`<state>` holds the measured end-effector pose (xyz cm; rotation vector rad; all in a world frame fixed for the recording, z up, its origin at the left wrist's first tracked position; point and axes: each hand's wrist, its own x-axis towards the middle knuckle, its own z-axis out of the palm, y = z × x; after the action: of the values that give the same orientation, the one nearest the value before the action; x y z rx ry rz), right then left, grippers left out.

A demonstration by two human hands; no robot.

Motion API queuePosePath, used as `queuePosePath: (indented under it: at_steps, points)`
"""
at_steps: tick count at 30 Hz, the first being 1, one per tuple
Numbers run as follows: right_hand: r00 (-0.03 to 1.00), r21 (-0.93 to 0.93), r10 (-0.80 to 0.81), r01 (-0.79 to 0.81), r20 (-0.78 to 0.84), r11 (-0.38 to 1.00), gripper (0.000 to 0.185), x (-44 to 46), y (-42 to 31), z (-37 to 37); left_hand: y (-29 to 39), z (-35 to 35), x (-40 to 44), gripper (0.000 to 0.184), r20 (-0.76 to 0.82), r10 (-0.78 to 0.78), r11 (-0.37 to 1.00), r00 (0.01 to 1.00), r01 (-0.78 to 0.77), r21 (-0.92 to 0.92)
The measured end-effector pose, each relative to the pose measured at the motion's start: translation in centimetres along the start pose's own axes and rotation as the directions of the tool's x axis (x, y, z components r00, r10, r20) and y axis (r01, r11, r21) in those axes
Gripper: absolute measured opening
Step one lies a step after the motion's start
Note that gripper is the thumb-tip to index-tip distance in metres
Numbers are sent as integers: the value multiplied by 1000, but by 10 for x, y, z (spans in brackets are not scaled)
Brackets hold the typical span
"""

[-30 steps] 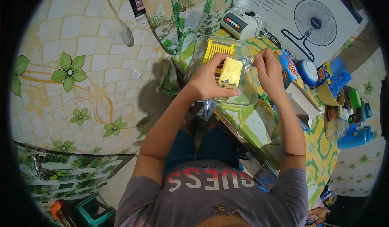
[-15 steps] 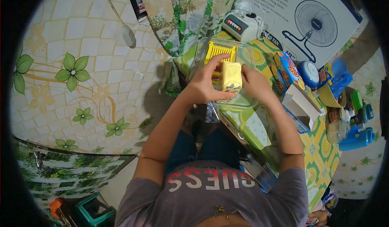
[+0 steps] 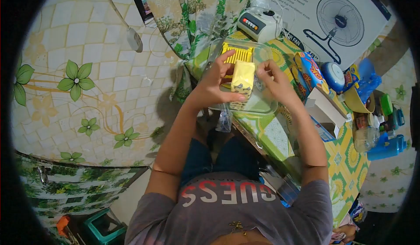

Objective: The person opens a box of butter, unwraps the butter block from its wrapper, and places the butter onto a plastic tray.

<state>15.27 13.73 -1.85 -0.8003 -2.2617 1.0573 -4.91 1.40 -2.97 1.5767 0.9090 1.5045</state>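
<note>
The left hand (image 3: 211,85) grips a yellow, rectangular, printed-wrapper block (image 3: 243,75) above a clear plastic container (image 3: 265,106), long axis running roughly forward. The right hand (image 3: 274,81), fingers curled, hovers just beside the block's right side; whether it pinches anything, I cannot tell.

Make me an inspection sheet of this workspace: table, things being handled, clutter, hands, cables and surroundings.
Surface: patterned tablecloth, crowded along its right side.
Job's things: yellow-wrapped block over a clear container; yellow slotted piece inside.
Clutter: open box, blue snack packs, blue bottle.
Grippers: left hand holds the block in its fingers; right hand close by, grip unclear.
Cables: white cord at left; thin white wires near the buttoned appliance.
Surroundings: fan carton, leafy curtain.
</note>
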Motion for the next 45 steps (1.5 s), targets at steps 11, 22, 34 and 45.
queuePosePath:
  at_steps: [11, 22, 34, 45]
  points:
    - [980, 366, 8, -82, 199, 927, 57, -9, -17, -20, -11, -3, -2, 96, -21, -182, 966, 983, 174, -193]
    - [987, 539, 17, -101, 158, 836, 27, -11, -28, -23, -23, 26, -14, 92, -334, -80, 990, 939, 114, 83]
    - [992, 525, -14, -53, 123, 849, 24, -18, -41, -19, 33, 60, -19, 31, 10, 677, 56, 736, -66, 996]
    - [996, 526, -8, -40, 90, 850, 22, -20, -47, -12, 26, 72, -11, 11, -111, 480, 130, 870, 55, 990]
